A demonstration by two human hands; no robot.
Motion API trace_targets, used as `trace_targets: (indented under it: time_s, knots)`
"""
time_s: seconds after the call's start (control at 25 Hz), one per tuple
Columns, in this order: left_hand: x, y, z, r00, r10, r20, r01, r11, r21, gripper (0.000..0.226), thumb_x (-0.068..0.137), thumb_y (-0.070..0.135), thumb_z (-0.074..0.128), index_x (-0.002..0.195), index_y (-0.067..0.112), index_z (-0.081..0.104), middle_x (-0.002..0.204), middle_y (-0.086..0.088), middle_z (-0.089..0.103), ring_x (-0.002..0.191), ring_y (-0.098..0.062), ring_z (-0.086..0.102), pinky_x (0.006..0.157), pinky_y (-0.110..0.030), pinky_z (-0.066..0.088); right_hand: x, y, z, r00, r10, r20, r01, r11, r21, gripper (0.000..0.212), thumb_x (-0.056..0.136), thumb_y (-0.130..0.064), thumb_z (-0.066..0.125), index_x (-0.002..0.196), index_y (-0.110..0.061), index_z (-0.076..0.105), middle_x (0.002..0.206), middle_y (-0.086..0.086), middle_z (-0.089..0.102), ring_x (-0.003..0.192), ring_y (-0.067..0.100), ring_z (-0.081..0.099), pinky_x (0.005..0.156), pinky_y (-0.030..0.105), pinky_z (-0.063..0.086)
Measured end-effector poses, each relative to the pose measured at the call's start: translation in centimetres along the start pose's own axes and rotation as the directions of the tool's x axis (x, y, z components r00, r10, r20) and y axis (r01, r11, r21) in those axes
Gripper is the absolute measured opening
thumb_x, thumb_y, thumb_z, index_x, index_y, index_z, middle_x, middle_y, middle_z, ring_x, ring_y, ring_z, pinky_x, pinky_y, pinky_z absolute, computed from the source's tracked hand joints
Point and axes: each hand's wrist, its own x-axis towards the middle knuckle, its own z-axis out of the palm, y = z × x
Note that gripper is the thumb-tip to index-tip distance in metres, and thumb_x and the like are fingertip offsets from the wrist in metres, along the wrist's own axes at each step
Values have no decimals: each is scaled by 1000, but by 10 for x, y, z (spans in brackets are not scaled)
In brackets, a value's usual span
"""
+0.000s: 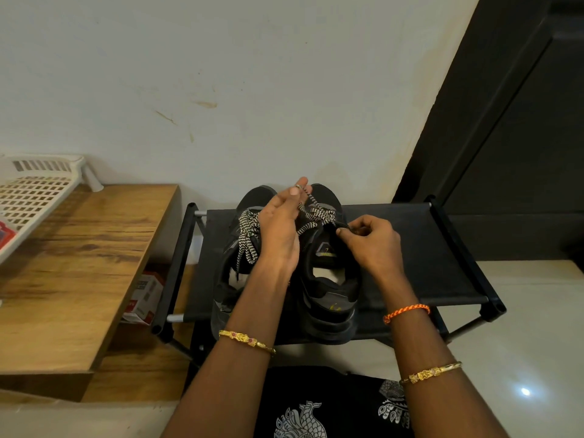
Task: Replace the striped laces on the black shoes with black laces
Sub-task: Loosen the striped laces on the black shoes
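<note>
Two black shoes stand side by side on a black fabric shoe rack [410, 248], heels toward me. The left shoe [227, 279] carries black-and-white striped laces [245, 238] hanging loose over its tongue. The right shoe [328, 298] has striped laces [319, 214] across its upper eyelets. My left hand [281, 226] is raised between the shoes, and a strand of the right shoe's striped lace runs up between its fingertips. My right hand [369, 245] pinches the lace at the top right edge of the right shoe's opening. No black laces are in view.
A wooden table [79, 263] stands to the left with a white plastic basket [31, 197] on it. A red-and-white box [143, 298] lies under the table. A wall is behind the rack, a dark door [505, 137] at the right, pale floor below right.
</note>
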Motion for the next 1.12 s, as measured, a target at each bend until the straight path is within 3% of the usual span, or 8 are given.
trace_targets:
  time_s: [0.12, 0.2, 0.32, 0.44, 0.64, 0.88, 1.0, 1.12]
  knots:
    - [0, -2, -2, 998, 52, 32, -61, 905, 420, 10, 98, 11, 43, 91, 17, 46, 78, 2, 59, 71, -13, 62, 88, -34, 45, -1, 2, 0, 999, 21, 40, -21, 1000, -17, 11, 79, -26, 72, 77, -26, 60, 73, -8, 62, 70, 5, 59, 61, 22, 48]
    - [-5, -15, -3, 964, 146, 222, -262, 375, 889, 10, 92, 20, 51, 99, 24, 46, 80, 7, 54, 80, -11, 55, 87, -33, 28, 0, 4, 1, 994, 58, 91, -57, 998, -12, 13, 77, -22, 71, 77, -25, 59, 72, -6, 62, 71, 8, 60, 64, 27, 52]
    - [-10, -34, -2, 917, 148, 370, -333, -225, 916, 21, 91, 26, 54, 111, 24, 57, 112, -1, 50, 110, -18, 45, 92, -37, 23, 1, 5, 3, 991, 99, 92, -99, 995, -4, 14, 76, -20, 71, 77, -22, 57, 72, -3, 61, 69, 11, 59, 59, 24, 50]
    - [-8, -37, 0, 906, 198, 374, -301, -322, 898, 23, 94, 30, 54, 114, 23, 62, 121, -3, 47, 115, -21, 42, 94, -38, 23, 0, 5, 5, 992, 102, 75, -101, 995, -13, 14, 76, -20, 71, 77, -19, 57, 73, -2, 60, 68, 10, 57, 57, 24, 48]
    - [-8, -37, -3, 932, 217, 291, -266, -140, 954, 13, 92, 24, 57, 99, 23, 67, 124, -2, 39, 119, -19, 35, 95, -36, 20, 0, 3, 5, 991, 122, 56, -121, 992, -18, 15, 76, -21, 72, 81, -15, 59, 78, 0, 62, 74, 14, 61, 66, 32, 55]
    - [-6, -23, -6, 954, 289, 76, -183, 361, 915, 26, 85, 19, 67, 68, 34, 54, 128, 4, 30, 125, -12, 33, 100, -33, 21, -1, 1, 7, 989, 141, 44, -140, 990, -35, 19, 76, -23, 73, 73, -18, 55, 73, -2, 60, 67, 11, 58, 52, 24, 46]
    - [-3, -10, -4, 972, 236, -11, -181, 772, 610, 23, 94, 11, 55, 78, 27, 53, 123, -1, 53, 118, -13, 51, 103, -28, 37, -2, 1, 7, 988, 152, 7, -152, 988, -32, 21, 74, -22, 74, 70, -18, 53, 72, -3, 59, 66, 9, 56, 52, 23, 44]
    - [0, -4, -5, 987, 137, -88, -105, 949, 296, 19, 98, 2, 41, 86, 15, 46, 89, 0, 65, 92, -14, 64, 90, -27, 48, -5, -1, 12, 989, 148, -17, -148, 988, -41, 17, 74, -20, 72, 74, -16, 56, 76, -2, 60, 70, 14, 58, 60, 29, 51]
